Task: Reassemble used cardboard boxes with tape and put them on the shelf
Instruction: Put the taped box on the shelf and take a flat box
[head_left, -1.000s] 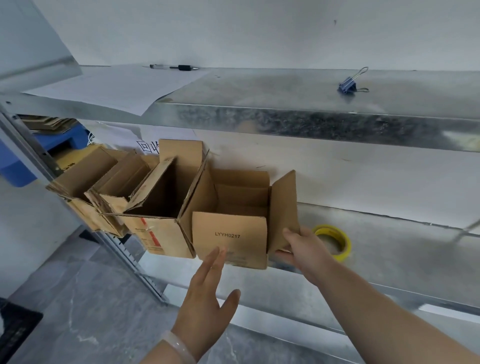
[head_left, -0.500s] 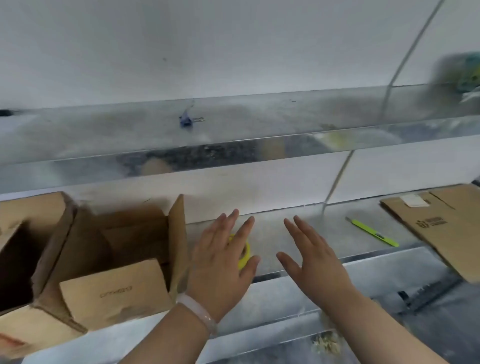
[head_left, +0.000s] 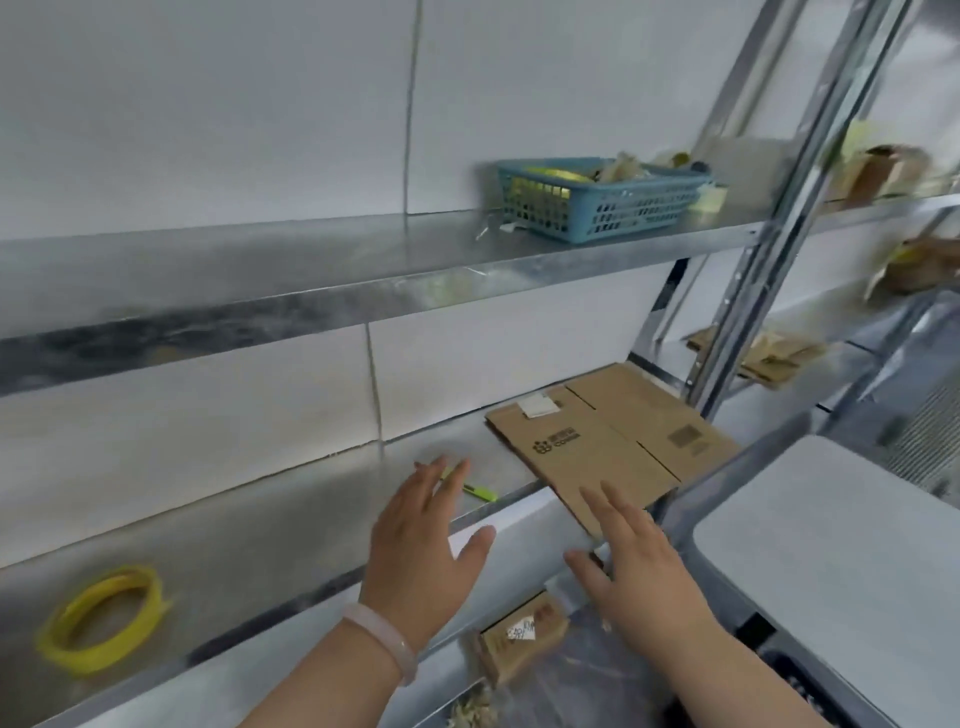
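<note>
A flattened cardboard box (head_left: 610, 447) lies on the metal shelf (head_left: 270, 519) at the right, its near corner hanging over the shelf's front edge. My right hand (head_left: 631, 561) hovers just in front of that corner with fingers straight, holding nothing. My left hand (head_left: 423, 540), with a pale bracelet on the wrist, is spread flat over the shelf's front edge, empty too. A yellow tape roll (head_left: 101, 618) lies on the shelf at the far left. A green utility knife (head_left: 478, 490) lies beyond my left hand's fingers.
A blue plastic basket (head_left: 597, 200) of odds and ends stands on the upper shelf. An upright metal post (head_left: 769, 260) rises right of the flat box. More flat cardboard (head_left: 763, 356) lies behind it. A white tabletop (head_left: 831, 561) is at the right. A small brown packet (head_left: 522, 642) lies below.
The view has swung right, away from the assembled boxes at the left. Both hands left the open box and moved right toward the flattened cardboard, staying empty.
</note>
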